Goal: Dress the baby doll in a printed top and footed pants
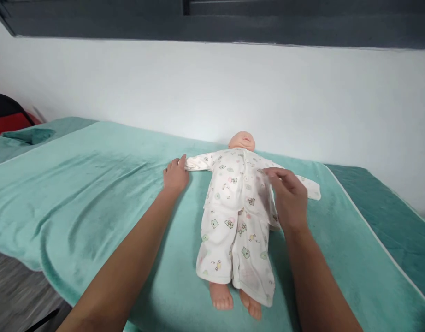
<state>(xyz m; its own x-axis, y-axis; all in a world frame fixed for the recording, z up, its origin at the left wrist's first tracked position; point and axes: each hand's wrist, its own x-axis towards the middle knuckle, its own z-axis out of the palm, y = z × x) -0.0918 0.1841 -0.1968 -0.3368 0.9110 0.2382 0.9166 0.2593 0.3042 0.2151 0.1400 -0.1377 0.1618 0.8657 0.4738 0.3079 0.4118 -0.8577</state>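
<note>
A baby doll (242,140) lies on its back with its head toward the wall and its bare feet toward me. It wears a white long-sleeved pajama top (231,184) and matching pajama pants (217,242), printed with small animals. At the end of the sleeve (202,161) on the left, my left hand (175,174) is closed around the cuff. My right hand (287,196) is over the right side of the top, near the armpit, its fingers pinched at the fabric. It partly covers the other sleeve (311,186), which lies stretched out to the right.
A light green blanket (105,184) with soft wrinkles lies under the doll. Darker green cloth (381,203) shows at the right. Behind stands a white wall (164,87) with a dark frame above it. A red and black object (10,117) is at the far left.
</note>
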